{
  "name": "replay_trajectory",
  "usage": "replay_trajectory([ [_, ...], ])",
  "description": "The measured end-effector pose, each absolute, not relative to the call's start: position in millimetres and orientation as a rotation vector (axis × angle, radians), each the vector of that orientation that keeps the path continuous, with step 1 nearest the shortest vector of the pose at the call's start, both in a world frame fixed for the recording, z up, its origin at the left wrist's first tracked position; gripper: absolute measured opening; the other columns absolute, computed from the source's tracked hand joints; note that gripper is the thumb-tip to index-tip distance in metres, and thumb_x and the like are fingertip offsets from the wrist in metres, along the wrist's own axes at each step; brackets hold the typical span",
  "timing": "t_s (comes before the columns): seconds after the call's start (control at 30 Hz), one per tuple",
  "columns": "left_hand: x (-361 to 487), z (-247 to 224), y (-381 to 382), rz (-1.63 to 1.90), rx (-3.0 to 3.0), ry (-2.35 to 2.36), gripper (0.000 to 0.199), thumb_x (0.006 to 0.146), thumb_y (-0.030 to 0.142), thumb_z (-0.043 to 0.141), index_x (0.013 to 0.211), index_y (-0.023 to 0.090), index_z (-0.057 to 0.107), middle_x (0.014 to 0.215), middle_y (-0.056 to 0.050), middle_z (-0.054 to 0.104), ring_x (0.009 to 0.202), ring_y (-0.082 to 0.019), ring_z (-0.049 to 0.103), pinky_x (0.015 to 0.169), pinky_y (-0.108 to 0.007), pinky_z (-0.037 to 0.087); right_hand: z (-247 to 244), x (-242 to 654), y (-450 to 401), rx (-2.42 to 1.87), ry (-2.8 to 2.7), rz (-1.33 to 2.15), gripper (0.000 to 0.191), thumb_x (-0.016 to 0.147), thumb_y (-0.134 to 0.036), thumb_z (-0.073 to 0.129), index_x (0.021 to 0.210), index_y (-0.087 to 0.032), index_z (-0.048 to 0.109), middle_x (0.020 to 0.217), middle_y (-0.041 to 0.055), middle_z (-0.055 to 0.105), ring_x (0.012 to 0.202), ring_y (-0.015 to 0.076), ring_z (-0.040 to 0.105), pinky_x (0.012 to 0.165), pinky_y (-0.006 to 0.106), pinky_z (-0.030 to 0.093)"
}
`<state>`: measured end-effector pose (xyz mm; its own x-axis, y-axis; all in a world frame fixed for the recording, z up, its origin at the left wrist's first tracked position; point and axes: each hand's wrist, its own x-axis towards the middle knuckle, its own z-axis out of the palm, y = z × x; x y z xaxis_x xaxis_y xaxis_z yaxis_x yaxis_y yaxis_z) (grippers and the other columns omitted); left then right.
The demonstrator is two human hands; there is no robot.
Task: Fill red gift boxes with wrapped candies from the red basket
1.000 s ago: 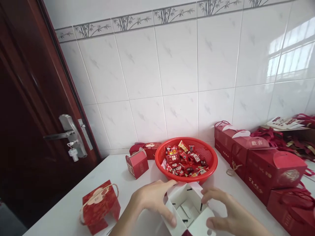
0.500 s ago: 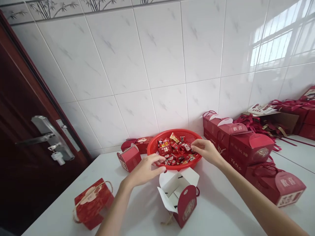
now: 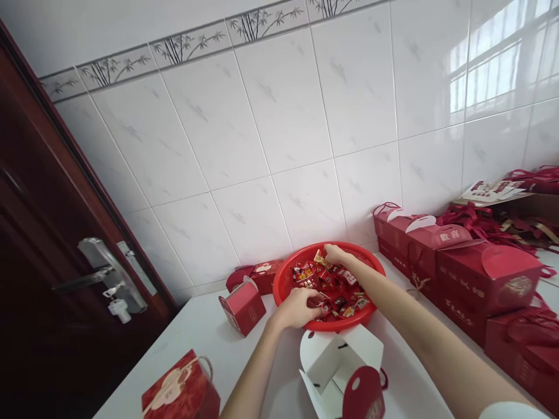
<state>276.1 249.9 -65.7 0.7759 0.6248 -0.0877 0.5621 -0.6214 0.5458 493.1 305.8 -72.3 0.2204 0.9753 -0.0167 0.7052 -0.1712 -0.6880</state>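
A red plastic basket (image 3: 283, 289) holds many small wrapped candies (image 3: 337, 280), mostly red. My left hand (image 3: 297, 308) reaches over its near left rim, thumb and curved fingers apart among the candies. At the far side, my right hand (image 3: 339, 255) is closed at a yellowish wrapped candy (image 3: 321, 258); its fingertips are partly hidden. In front of the basket stands an open gift box (image 3: 321, 364), white inside and red outside, its flaps spread. Inside it, the visible part shows bare white walls.
A small red box (image 3: 243, 306) stands left of the basket, and a red box with a twine handle (image 3: 179, 387) is nearer on the left. Stacked red gift boxes (image 3: 454, 273) line the right side. Behind is a tiled wall (image 3: 301, 209); at left, a door (image 3: 39, 279).
Both hands have moved into the basket, the right to its far side and the left onto the candies. The view has shifted, so the boxes appear lower.
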Motion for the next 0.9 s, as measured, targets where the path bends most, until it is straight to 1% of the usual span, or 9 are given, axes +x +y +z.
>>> replay_trajectory([
  [0.07,275.5,-66.4,249.0,0.153,2.425,0.876,0.035,0.078,0.032,0.068,0.110,0.018,0.075,0.104,-0.006,0.078,0.096,-0.023,0.071,0.086,-0.029,0.054,-77.7,489.2,310.0,-1.910,-1.547,0.684,0.035,0.097,-0.037,0.061,0.127,-0.018,0.060,0.128,0.0101,0.061,0.109,0.0225,0.064,0.091,0.043,0.056],
  [0.3,277.9,-63.8,246.0,0.102,2.427,0.916,0.038,0.077,0.034,0.068,0.113,0.021,0.074,0.110,-0.005,0.078,0.101,-0.025,0.070,0.093,-0.033,0.051,-82.1,492.4,285.7,-1.570,-1.454,0.760,0.033,0.097,-0.039,0.060,0.124,-0.019,0.063,0.128,0.0076,0.062,0.110,0.0249,0.063,0.093,0.042,0.055],
  [0.4,277.6,-64.0,246.5,0.100,2.421,0.893,0.038,0.079,0.036,0.068,0.113,0.021,0.074,0.106,-0.005,0.079,0.099,-0.024,0.071,0.091,-0.033,0.051,-73.4,495.8,284.0,-1.458,-1.337,0.804,0.036,0.097,-0.040,0.061,0.123,-0.016,0.063,0.128,0.0060,0.062,0.110,0.0278,0.063,0.094,0.044,0.055],
  [0.47,277.3,-65.1,248.1,0.095,2.409,0.880,0.039,0.079,0.035,0.067,0.115,0.019,0.073,0.103,-0.006,0.079,0.097,-0.023,0.072,0.087,-0.031,0.053,-65.1,496.2,286.9,-1.396,-1.247,0.844,0.034,0.098,-0.039,0.060,0.124,-0.017,0.062,0.127,0.0076,0.062,0.107,0.0241,0.064,0.091,0.043,0.056],
  [0.53,277.4,-66.8,250.9,0.092,2.395,0.871,0.042,0.080,0.035,0.068,0.117,0.017,0.072,0.102,-0.007,0.079,0.096,-0.023,0.072,0.084,-0.030,0.053,-56.3,494.7,288.4,-1.320,-1.158,0.882,0.030,0.097,-0.036,0.061,0.118,-0.014,0.063,0.114,0.0094,0.067,0.095,0.0199,0.067,0.083,0.038,0.058],
  [0.6,277.9,-68.6,254.0,0.084,2.381,0.859,0.042,0.079,0.033,0.069,0.117,0.017,0.072,0.101,-0.008,0.079,0.096,-0.023,0.072,0.085,-0.030,0.054,-48.8,492.1,285.0,-1.217,-1.081,0.903,0.023,0.094,-0.033,0.064,0.105,-0.012,0.064,0.093,0.0067,0.070,0.079,0.0170,0.067,0.071,0.032,0.058],
  [0.67,278.6,-70.0,256.7,0.072,2.369,0.857,0.042,0.077,0.032,0.070,0.117,0.016,0.072,0.101,-0.008,0.079,0.097,-0.023,0.072,0.086,-0.029,0.054,-44.2,489.7,276.0,-1.105,-1.018,0.909,0.019,0.088,-0.033,0.069,0.091,-0.015,0.063,0.078,0.0033,0.069,0.068,0.0148,0.065,0.062,0.026,0.055],
  [0.8,280.0,-70.9,258.7,0.057,2.372,0.879,0.044,0.076,0.030,0.070,0.117,0.016,0.073,0.100,-0.008,0.079,0.096,-0.024,0.072,0.084,-0.029,0.054,-42.6,491.3,250.6,-0.943,-0.897,0.924,0.028,0.071,-0.040,0.080,0.081,-0.017,0.066,0.069,0.0017,0.069,0.060,0.0147,0.064,0.053,0.024,0.052],
  [0.9,280.5,-69.6,258.9,0.041,2.396,0.894,0.043,0.075,0.031,0.071,0.116,0.018,0.074,0.099,-0.007,0.080,0.098,-0.025,0.072,0.085,-0.030,0.053,-44.8,500.4,233.8,-0.871,-0.792,0.918,0.027,0.064,-0.037,0.082,0.078,-0.018,0.069,0.069,0.0020,0.069,0.059,0.0145,0.063,0.050,0.024,0.050],
])
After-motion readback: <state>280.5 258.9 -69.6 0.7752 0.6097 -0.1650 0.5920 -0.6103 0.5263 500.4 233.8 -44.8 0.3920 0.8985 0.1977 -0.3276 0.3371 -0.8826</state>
